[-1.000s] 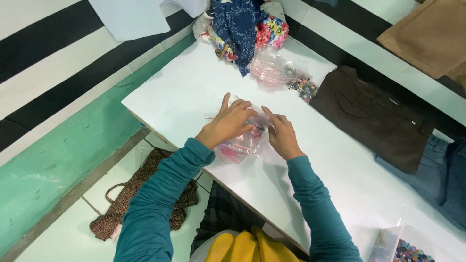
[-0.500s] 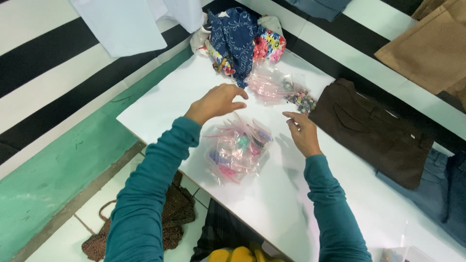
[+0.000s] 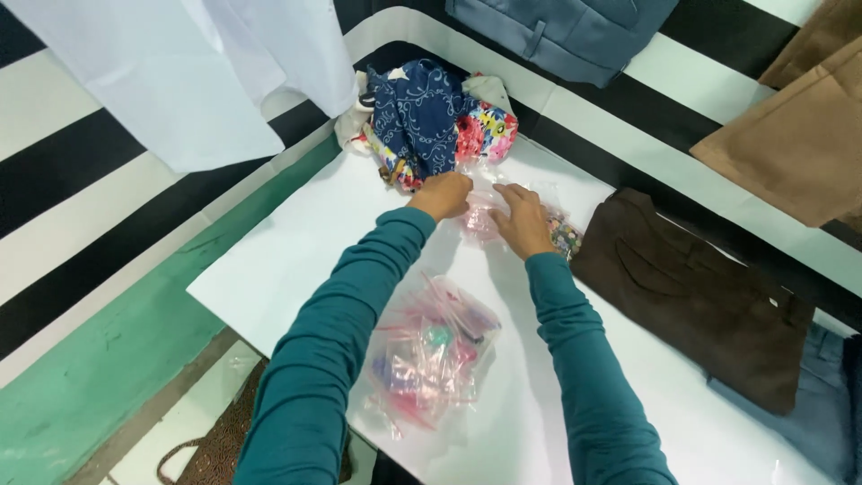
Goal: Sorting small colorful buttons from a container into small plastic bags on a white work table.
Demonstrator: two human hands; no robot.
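Both arms reach out beyond the near bag [image 3: 431,359], left hand [image 3: 442,194] and right hand [image 3: 523,222] curled, gripping a far bag [image 3: 485,214] lying crosswise between them

**What we cannot make out**

We cannot tell what the left hand [image 3: 442,195] and right hand [image 3: 523,224] grip: the clear pink bag [image 3: 480,216] between them is mostly covered, and the fingers are curled out of sight. The small bright pieces inside the nearer bag [image 3: 431,359] are too blurred to name. The white cloth [image 3: 180,63] at upper left, the tan garment [image 3: 799,117] at upper right and the table [image 3: 296,251] run past the frame's edges.
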